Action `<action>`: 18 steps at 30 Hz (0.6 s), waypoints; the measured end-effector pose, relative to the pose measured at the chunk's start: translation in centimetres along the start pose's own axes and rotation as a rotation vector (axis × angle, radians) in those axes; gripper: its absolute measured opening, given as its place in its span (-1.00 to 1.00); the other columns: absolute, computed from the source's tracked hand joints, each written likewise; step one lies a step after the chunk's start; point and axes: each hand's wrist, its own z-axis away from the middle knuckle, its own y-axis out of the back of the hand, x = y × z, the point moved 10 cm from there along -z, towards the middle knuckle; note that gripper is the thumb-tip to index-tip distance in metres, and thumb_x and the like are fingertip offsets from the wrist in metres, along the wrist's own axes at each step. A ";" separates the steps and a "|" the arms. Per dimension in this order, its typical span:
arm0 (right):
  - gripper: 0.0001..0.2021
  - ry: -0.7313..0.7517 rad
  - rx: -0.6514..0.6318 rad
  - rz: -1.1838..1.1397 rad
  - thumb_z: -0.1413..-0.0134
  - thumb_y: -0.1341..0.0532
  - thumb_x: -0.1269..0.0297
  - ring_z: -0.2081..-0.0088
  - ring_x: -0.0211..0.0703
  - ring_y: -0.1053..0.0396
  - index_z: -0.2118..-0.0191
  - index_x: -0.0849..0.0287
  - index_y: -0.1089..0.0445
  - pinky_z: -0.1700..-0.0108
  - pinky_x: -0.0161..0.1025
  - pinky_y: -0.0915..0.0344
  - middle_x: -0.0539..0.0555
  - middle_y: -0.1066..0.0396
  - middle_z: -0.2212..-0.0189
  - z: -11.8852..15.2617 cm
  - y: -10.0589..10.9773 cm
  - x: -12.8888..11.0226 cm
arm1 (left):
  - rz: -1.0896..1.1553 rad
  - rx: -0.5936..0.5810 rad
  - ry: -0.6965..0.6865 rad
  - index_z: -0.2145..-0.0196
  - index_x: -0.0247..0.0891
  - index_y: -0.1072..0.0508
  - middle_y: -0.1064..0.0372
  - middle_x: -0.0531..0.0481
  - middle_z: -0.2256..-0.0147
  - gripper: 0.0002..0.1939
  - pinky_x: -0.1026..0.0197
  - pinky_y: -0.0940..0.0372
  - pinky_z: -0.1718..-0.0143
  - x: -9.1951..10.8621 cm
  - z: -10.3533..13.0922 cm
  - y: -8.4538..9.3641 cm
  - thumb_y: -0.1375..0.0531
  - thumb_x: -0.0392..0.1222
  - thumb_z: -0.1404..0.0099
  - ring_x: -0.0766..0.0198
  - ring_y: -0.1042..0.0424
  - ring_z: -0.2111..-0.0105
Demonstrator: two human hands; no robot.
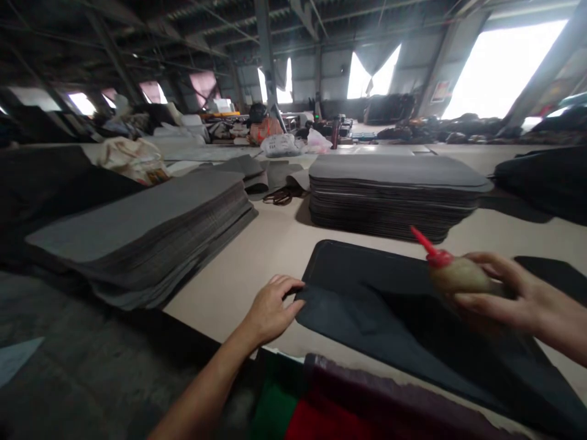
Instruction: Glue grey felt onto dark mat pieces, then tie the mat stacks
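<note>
Our right hand [518, 299] is wrapped round a cloudy yellowish squeeze bottle with a pointed red nozzle [458, 275], held up over the flat black rounded-corner panel [339, 275] in front of us, hiding some of it. Our left hand [275, 308] is loose, fingertips at the panel's left edge. Tall grey stack of flat sheets [389, 201] right behind, another grey sheet stack [151, 226] off left, all on a beige tabletop [275, 229] in a dim hall with bright windows [504, 67]

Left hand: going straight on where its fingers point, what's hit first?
The black panel. The left hand has its fingertips at the panel's left edge, so there's little or no gap; one view doesn't settle whether they already touch it.
</note>
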 end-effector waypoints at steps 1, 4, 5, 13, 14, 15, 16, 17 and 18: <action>-0.22 -0.018 -0.100 -0.005 0.45 -0.50 -0.15 0.24 0.23 -0.49 -0.03 -0.13 -0.37 0.36 0.00 -0.48 0.25 -0.49 0.10 0.7 -2.1 -0.6 | -0.003 -0.019 0.002 0.07 -0.19 -0.47 -0.43 -0.04 0.10 -0.67 0.05 -0.29 -0.02 0.0 0.0 0.0 -0.29 -0.33 -0.19 0.12 -0.37 0.04; -0.28 -0.041 -0.306 0.001 0.29 -0.42 -0.16 0.20 0.18 -0.48 -0.08 -0.12 -0.33 0.32 -0.09 -0.48 0.14 -0.49 0.09 2.4 -7.0 -2.6 | -0.026 -0.119 -0.040 -0.04 -0.20 -0.43 -0.41 -0.05 0.02 -0.48 0.02 -0.27 -0.07 0.5 0.0 -0.3 -0.38 -0.30 -0.10 0.09 -0.34 -0.02; -0.29 -0.051 -0.375 -0.007 0.25 -0.40 -0.14 0.25 0.14 -0.48 -0.09 -0.09 -0.31 0.37 -0.14 -0.45 0.13 -0.50 0.15 2.9 -8.4 -3.2 | -0.030 -0.153 -0.059 -0.07 -0.20 -0.41 -0.40 -0.06 -0.01 -0.43 0.01 -0.25 -0.09 0.6 0.1 -0.3 -0.39 -0.30 -0.09 0.08 -0.32 -0.04; -0.47 -0.111 -0.656 -0.091 0.06 -0.35 -0.14 0.40 -0.13 -0.37 0.05 0.08 -0.33 0.44 -0.32 -0.27 0.03 -0.43 0.36 5.4 -13.9 -5.5 | -0.020 -0.177 0.023 -0.34 -0.15 -0.08 -0.35 -0.02 -0.13 -0.07 0.03 -0.16 -0.20 -1.2 1.1 -0.1 -0.42 -0.18 -0.11 0.10 -0.25 -0.14; -0.47 -0.113 -0.678 -0.162 0.02 -0.34 -0.15 0.36 -0.14 -0.37 0.05 0.10 -0.32 0.39 -0.32 -0.29 0.03 -0.43 0.34 5.7 -14.4 -5.7 | -0.020 -0.175 0.028 -0.34 -0.15 -0.07 -0.35 -0.01 -0.13 -0.06 0.03 -0.15 -0.20 -1.3 1.2 -0.2 -0.43 -0.17 -0.11 0.10 -0.25 -0.14; -0.47 -0.117 -0.706 -0.236 -0.01 -0.33 -0.15 0.32 -0.14 -0.37 0.04 0.12 -0.31 0.34 -0.32 -0.30 0.04 -0.43 0.30 6.1 -14.8 -5.8 | -0.022 -0.175 0.026 -0.34 -0.16 -0.08 -0.35 0.00 -0.13 -0.06 0.05 -0.15 -0.20 -1.3 1.2 -0.2 -0.43 -0.16 -0.10 0.10 -0.25 -0.15; -0.45 -0.129 -0.733 -0.301 -0.02 -0.33 -0.14 0.28 -0.13 -0.37 0.01 0.13 -0.30 0.30 -0.31 -0.30 0.05 -0.43 0.25 6.4 -15.2 -5.9 | -0.024 -0.171 0.022 -0.33 -0.17 -0.09 -0.36 0.01 -0.13 -0.07 0.06 -0.14 -0.20 -1.2 1.2 -0.2 -0.43 -0.16 -0.10 0.11 -0.25 -0.14; -0.43 -0.145 -0.760 -0.351 -0.02 -0.33 -0.12 0.24 -0.11 -0.37 -0.03 0.13 -0.28 0.26 -0.30 -0.31 0.06 -0.43 0.20 6.8 -15.6 -5.9 | -0.025 -0.166 0.019 -0.32 -0.17 -0.10 -0.36 0.02 -0.13 -0.07 0.07 -0.14 -0.20 -1.1 1.2 -0.2 -0.43 -0.17 -0.09 0.11 -0.25 -0.14; -0.41 -0.158 -0.786 -0.386 -0.01 -0.34 -0.10 0.23 -0.10 -0.37 -0.06 0.13 -0.26 0.25 -0.29 -0.30 0.07 -0.42 0.18 7.1 -15.9 -5.8 | -0.027 -0.163 0.016 -0.32 -0.17 -0.11 -0.36 0.03 -0.12 -0.08 0.08 -0.14 -0.19 -1.0 1.2 -0.1 -0.43 -0.17 -0.09 0.12 -0.25 -0.14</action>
